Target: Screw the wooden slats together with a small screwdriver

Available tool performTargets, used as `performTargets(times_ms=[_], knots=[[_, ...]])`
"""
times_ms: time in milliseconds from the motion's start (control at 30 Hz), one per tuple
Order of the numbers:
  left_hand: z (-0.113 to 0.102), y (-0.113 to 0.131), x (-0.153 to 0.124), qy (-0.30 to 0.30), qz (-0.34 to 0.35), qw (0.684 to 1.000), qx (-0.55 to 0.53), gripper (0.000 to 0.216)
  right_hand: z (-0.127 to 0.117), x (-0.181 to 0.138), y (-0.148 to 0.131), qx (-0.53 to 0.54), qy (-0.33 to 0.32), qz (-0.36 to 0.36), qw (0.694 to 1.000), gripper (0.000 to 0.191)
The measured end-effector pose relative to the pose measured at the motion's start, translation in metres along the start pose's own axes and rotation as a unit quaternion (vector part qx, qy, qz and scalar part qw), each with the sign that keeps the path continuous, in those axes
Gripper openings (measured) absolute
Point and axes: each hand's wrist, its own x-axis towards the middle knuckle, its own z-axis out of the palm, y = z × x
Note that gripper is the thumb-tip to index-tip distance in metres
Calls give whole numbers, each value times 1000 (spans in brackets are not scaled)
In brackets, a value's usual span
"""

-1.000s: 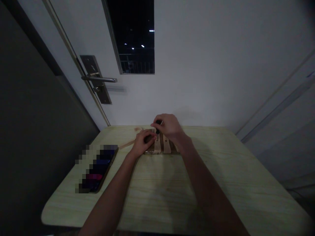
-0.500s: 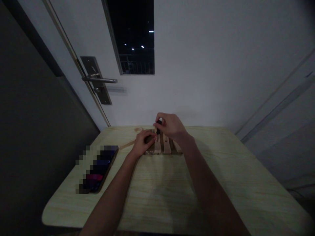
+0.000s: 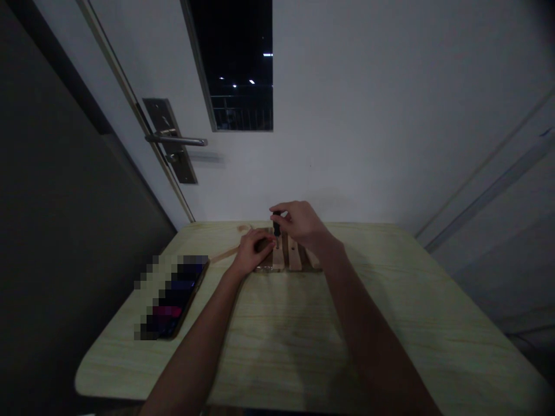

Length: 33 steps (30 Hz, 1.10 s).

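Observation:
My right hand (image 3: 301,222) is closed around the upper handle of a small black screwdriver (image 3: 276,227), which stands almost upright. Its tip points down at the left one of several pale wooden pieces (image 3: 278,261), near that piece's hole. These pieces lie side by side across a dark brown board or block (image 3: 263,268). From the left, my left hand (image 3: 251,251) rests on the board, thumb and forefinger brought together beside the screwdriver's tip. Whatever sits between those fingertips is too small to make out.
A phone (image 3: 184,297), partly pixelated, lies on the left of the pale wood-grain table (image 3: 260,346). Behind my left hand are a thin wooden stick (image 3: 224,254) and a small round wooden piece (image 3: 243,229). A white door with a metal handle (image 3: 182,141) rises behind the table.
My right fingers have shifted on the screwdriver's handle, its light top now covered. The handle has moved slightly left and stands straighter. My left hand has stayed in place.

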Motion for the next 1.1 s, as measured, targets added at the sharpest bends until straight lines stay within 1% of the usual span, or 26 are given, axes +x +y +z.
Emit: performTargets(times_ms=[100, 200, 333, 400, 500, 567, 633, 767, 833, 933, 1033, 1100], knots=[[0, 0, 0, -1, -5, 1000, 3, 13, -2, -4, 3, 4, 16, -21, 1000, 26], [1, 0, 0, 1, -9, 1000, 4, 12, -3, -4, 3, 21, 12, -26, 999, 25], [0, 1, 0, 6, -5, 1000, -7, 13, -3, 0, 0, 16, -4, -24, 1000, 13], [0, 2, 0, 6, -4, 1000, -10, 14, -3, 1, -1, -3, 8, -25, 1000, 9], [0, 1, 0, 9, -5, 1000, -11, 14, 0, 2, -1, -14, 36, -26, 999, 16], [1, 0, 0, 13, -6, 1000, -11, 14, 1, 2, 0, -6, 27, -14, 1000, 20], [1, 0, 0, 14, -10, 1000, -10, 15, 2, 3, 0, 2, 11, -8, 1000, 17], [2, -1, 0, 16, -10, 1000, -10, 15, 5, 4, 1, -24, 11, -49, 998, 7], [2, -2, 0, 15, -10, 1000, -8, 15, 6, 4, 3, -34, -3, -59, 998, 5], [2, -2, -1, 11, -12, 1000, -6, 15, 8, 3, 6, -7, -13, -52, 999, 9], [1, -1, 0, 7, -7, 1000, -4, 14, 6, 0, 6, 23, -4, -45, 999, 20], [0, 1, 1, 7, -1, 1000, -4, 13, 3, -2, 5, 31, -14, -36, 999, 26]])
